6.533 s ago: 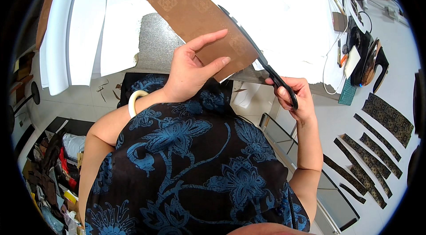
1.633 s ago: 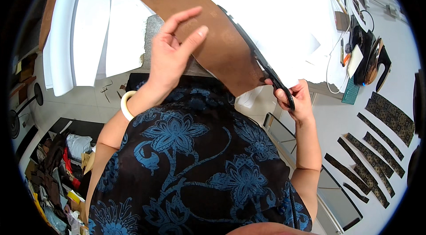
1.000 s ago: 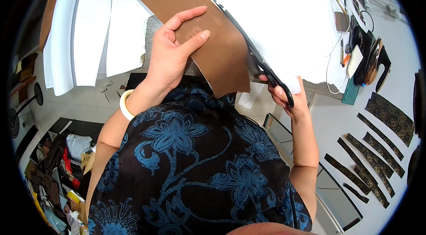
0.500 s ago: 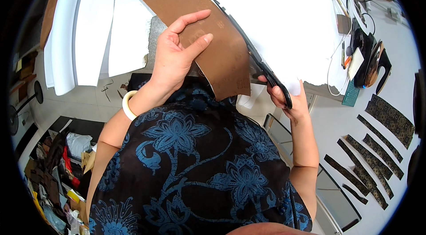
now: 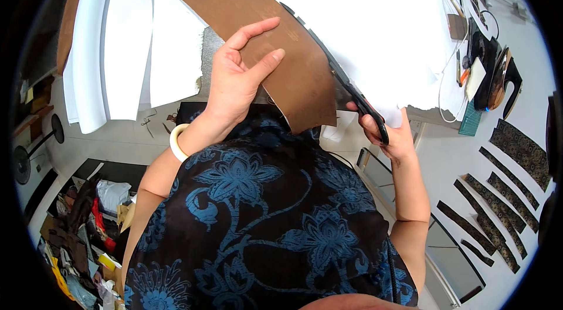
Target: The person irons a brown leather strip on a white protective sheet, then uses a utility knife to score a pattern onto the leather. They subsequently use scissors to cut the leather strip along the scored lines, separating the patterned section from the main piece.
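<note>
A long strip of brown leather-like sheet [image 5: 311, 102] hangs over the table's near edge toward my body and runs up to the far left. My left hand [image 5: 243, 72] grips its left edge, thumb and forefinger on top and the other fingers hidden beneath. In my right hand [image 5: 387, 134] is a pair of black-handled scissors [image 5: 350, 88], thumb and fingers in the handles. Their dark blades lie along the strip's right edge, pointing away and to the left. Whether the blades touch or part there is hard to make out.
White paper [image 5: 375, 29] covers the table beyond the scissors. A white roll [image 5: 88, 64] sits at the left. Tools, cables and a green mat [image 5: 468, 121] lie at the right edge. Dark patterned pieces [image 5: 519, 152] are spread at the right; a box of scraps [image 5: 88, 210] stands lower left.
The whole view has shifted slightly, so things sit a little lower and to the right. Both hands keep their grips, and the scissors stay along the strip's right edge.
</note>
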Demonstrator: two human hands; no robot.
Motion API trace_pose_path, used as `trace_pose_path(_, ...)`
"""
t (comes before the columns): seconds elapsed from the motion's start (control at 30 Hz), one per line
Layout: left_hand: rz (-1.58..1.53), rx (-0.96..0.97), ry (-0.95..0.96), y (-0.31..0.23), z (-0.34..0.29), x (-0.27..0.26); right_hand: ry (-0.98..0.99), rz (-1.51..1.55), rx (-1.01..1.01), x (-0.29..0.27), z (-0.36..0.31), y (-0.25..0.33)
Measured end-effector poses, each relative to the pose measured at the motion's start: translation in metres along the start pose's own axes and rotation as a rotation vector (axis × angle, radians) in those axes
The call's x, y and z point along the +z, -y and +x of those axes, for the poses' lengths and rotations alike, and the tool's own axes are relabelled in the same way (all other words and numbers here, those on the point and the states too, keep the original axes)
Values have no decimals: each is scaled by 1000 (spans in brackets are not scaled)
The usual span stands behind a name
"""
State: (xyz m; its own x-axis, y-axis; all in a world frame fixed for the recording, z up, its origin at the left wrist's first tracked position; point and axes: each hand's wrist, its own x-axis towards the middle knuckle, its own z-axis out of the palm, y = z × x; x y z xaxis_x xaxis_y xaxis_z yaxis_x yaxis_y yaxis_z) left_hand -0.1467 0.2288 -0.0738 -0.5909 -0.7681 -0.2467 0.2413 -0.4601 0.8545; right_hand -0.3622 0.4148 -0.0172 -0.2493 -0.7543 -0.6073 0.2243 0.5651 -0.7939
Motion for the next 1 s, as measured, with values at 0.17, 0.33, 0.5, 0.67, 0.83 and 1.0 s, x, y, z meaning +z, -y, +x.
trace_pose_path(0.17, -22, -12, -9, -2, 0, 0, -56, 21, -15, 9, -1, 5)
trace_pose_path(0.33, 0, 35, -62, -5, 4, -5, -22, -1, 23, -2, 1, 1)
trace_pose_path(0.5, 44, 96, -56, -7, 17, -5, 1, 24, -30, -11, 1, -2)
trace_pose_path(0.67, -81, -17, -99, -17, 16, -7, 9, -178, 36, -67, -35, -7)
trace_pose_path(0.83, -157, -116, -106, -24, 12, -6, -277, -560, -185, -134, -126, -1)
trace_pose_path(1.0, -159, -101, -87, -18, 11, -8, -92, -542, -323, -155, -161, 33)
